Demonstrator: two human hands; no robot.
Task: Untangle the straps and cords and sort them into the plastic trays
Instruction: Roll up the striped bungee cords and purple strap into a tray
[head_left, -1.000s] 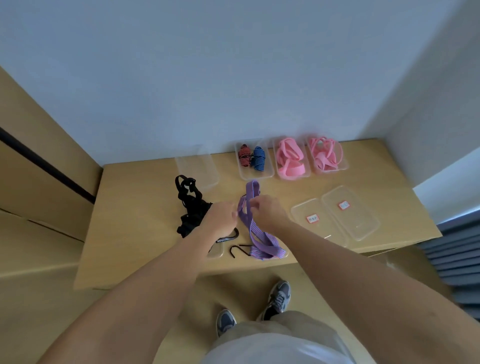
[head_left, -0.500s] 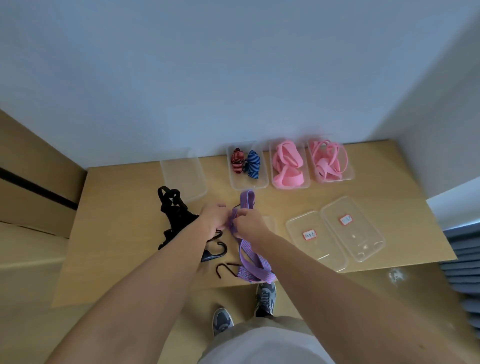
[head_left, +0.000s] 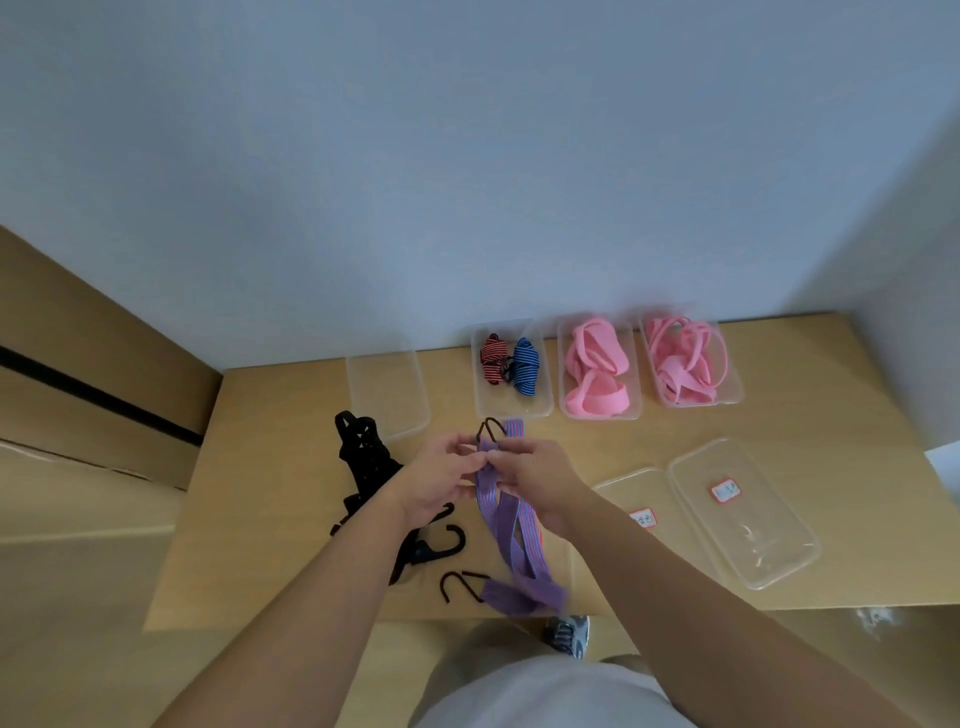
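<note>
Pinching the purple strap (head_left: 501, 535) near its upper end, the left grip (head_left: 441, 480) and the right grip (head_left: 540, 486) meet fingertip to fingertip above the bench (head_left: 270, 467), each grasping the webbing between thumb and fingers. Just past the fingers, the strap's top fold and a dark wire hook (head_left: 491, 428) stick out toward the wall. Below the grips the strap runs down in two crossing bands to the bench's near edge, where it folds and ends at a second hook (head_left: 460, 584) lying on the wood.

Left of the left grip lies a black strap tangle (head_left: 363, 457), partly hidden under the forearm, with a black plastic hook (head_left: 444, 545) beside the wrist.

Four clear trays line the back of the bench. The leftmost tray (head_left: 387, 395) stands beside a second tray (head_left: 540, 410) holding a red striped cord (head_left: 491, 358) and a blue striped cord (head_left: 525, 366). Next come wide pink bands (head_left: 597, 374) and thinner pink straps (head_left: 685, 364), each in its own tray.

Right of the right forearm, two clear lids (head_left: 743, 519) lie flat side by side, each with a red-bordered label too small to read.
</note>
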